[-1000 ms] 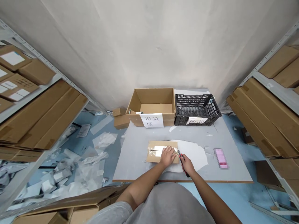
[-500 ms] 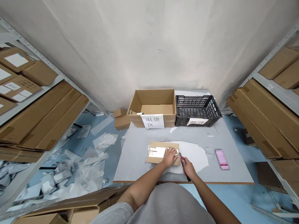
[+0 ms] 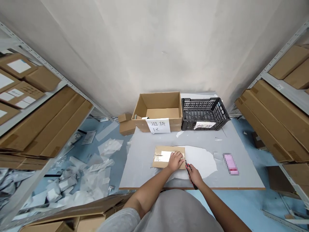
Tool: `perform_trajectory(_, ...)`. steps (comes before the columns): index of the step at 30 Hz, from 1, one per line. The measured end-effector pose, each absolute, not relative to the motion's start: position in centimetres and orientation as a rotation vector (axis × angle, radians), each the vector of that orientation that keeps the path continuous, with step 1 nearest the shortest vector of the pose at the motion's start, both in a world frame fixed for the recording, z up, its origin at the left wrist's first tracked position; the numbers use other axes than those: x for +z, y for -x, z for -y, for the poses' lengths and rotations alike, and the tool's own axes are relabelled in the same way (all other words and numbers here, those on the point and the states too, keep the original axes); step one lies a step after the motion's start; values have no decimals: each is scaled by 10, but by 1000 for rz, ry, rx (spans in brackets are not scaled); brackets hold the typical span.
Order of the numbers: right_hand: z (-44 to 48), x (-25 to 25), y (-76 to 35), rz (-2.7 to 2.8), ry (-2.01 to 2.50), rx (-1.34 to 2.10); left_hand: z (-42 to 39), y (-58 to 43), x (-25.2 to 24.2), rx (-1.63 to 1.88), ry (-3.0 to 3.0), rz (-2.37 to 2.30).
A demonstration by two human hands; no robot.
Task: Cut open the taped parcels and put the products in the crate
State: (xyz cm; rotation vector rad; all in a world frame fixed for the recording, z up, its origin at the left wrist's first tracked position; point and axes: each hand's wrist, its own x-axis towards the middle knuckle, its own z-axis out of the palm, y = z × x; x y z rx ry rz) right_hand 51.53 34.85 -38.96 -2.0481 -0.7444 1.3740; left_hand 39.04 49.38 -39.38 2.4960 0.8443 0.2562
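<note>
A small cardboard box (image 3: 158, 150) with a white label lies flat on the grey table (image 3: 137, 175), partly over a white sheet (image 3: 202, 161). My left hand (image 3: 175, 161) presses down on the right part of the box, its fingers bent and gripping near the right edge. In my right hand (image 3: 195, 176) is a utility knife (image 3: 188, 167) with a black and red handle, the fingers closed round it. The knife's tip points at the box's right end, just beside my left fingertips. Whether the blade touches the cardboard is too small to tell.
Behind stand a large open carton (image 3: 163, 112) with a paper sign and a black plastic crate (image 3: 205, 114). A blurred pink item (image 3: 230, 163) lies at the table's right. Shelves of boxes (image 3: 53, 119) flank both sides; paper and plastic scraps (image 3: 94, 180) litter the floor at left.
The knife's tip has drawn back slightly toward me at the box's right end. My left hand stays on the box. The whole view has shifted a little.
</note>
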Motion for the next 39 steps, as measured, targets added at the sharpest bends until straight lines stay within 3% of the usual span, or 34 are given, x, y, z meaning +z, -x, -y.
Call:
perform_trajectory(5, -321, -398, -514, 682, 1971, 1451, -493, -392, -399, 224, -2484, -866)
perform_trajectory(10, -331, -390, -539, 536, 1939, 1280, -498, -381, -392, 361, -2399, -957)
perform_trajectory(14, -364, -382, -546, 577, 1978, 1113, -522, -337, -393, 535, -2260, -1532)
perform_trajectory(17, -394, -382, -542, 642, 2080, 991, -540, -293, -404, 472, -1887, -1879)
perform_trajectory(21, -422, -393, -538, 743, 2148, 943, -545, -258, -424, 447, -1564, -1610)
perform_trajectory(27, -424, -410, -538, 627, 2102, 1040, -536, -262, -447, 783, -1179, -1483)
perform_trajectory(35, -424, -412, -540, 557, 2080, 1026, -538, -251, -445, 787, -1074, -1299)
perform_trajectory(39, -423, -413, -539, 577, 2079, 1008, -532, -260, -439, 746, -1134, -1461)
